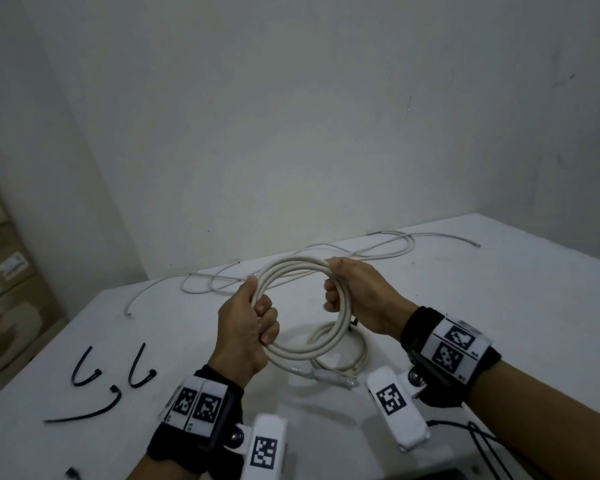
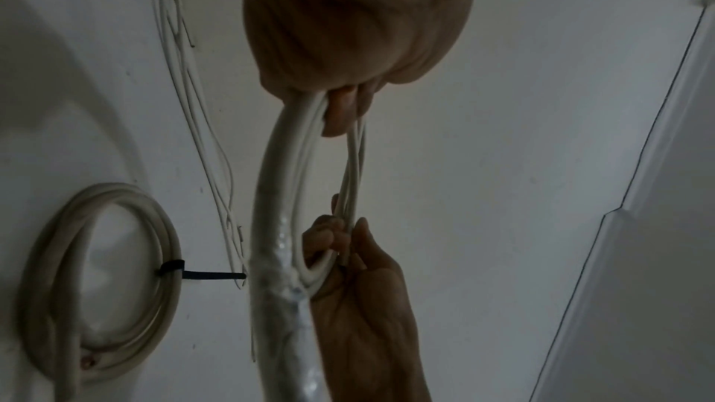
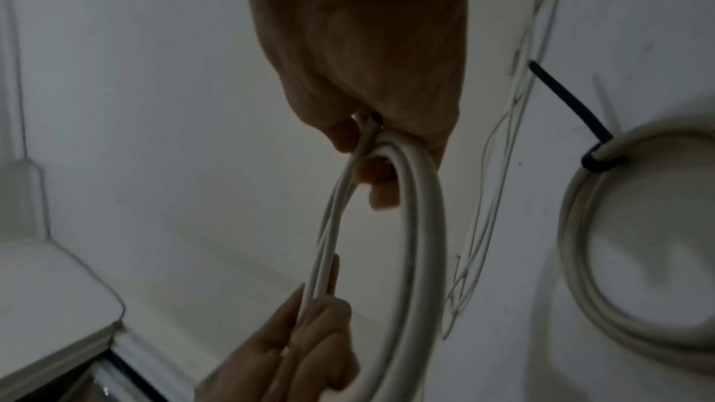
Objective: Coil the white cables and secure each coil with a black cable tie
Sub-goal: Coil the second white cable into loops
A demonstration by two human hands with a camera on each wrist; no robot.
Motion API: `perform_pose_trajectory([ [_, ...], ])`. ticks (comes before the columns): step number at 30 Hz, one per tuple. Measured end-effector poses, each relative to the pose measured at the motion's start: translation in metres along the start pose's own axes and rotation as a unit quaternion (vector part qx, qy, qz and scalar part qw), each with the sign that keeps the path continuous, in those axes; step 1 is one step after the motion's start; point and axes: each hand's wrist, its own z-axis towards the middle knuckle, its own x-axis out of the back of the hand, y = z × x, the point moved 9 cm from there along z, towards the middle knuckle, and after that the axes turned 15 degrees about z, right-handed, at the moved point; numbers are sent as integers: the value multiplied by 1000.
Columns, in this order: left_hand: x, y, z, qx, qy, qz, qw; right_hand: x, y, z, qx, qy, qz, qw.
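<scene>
I hold a coil of thick white cable point(image 1: 293, 266) upright above the table between both hands. My left hand point(image 1: 262, 322) grips its lower left arc, fingers curled round the strands point(image 2: 278, 164). My right hand point(image 1: 336, 289) grips the upper right arc point(image 3: 421, 225). Below it on the table lies a second white coil point(image 1: 342, 363), bound with a black cable tie point(image 2: 170, 269) whose tail sticks out point(image 3: 561, 97). Three loose black cable ties point(image 1: 80, 367) point(image 1: 141, 370) point(image 1: 84, 412) lie on the table's left part.
Thin loose white cables point(image 1: 388, 247) sprawl along the table's far edge by the wall. Cardboard boxes point(image 1: 0, 271) stand left of the white table point(image 1: 499, 306). Black cords point(image 1: 482, 445) run off the near right corner.
</scene>
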Motion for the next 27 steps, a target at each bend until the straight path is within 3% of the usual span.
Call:
perform_pose_trajectory([
  [7, 19, 17, 4, -33, 53, -58, 996, 13, 1, -17, -23, 14, -57, 998],
  [12, 40, 31, 16, -43, 111, -132, 984, -8, 34, -56, -111, -125, -51, 985],
  [14, 42, 36, 17, -53, 126, -145, 980, -20, 40, -65, -86, -156, -67, 982],
  [20, 32, 33, 9, -59, 124, -169, 976, -31, 22, -55, 90, -36, -24, 995],
  [22, 31, 34, 6, -57, 113, -188, 974, -31, 25, -51, 88, -12, 6, 996],
  [27, 24, 36, 4, -50, 72, -209, 974, -26, 50, -45, 8, 28, 139, 990],
])
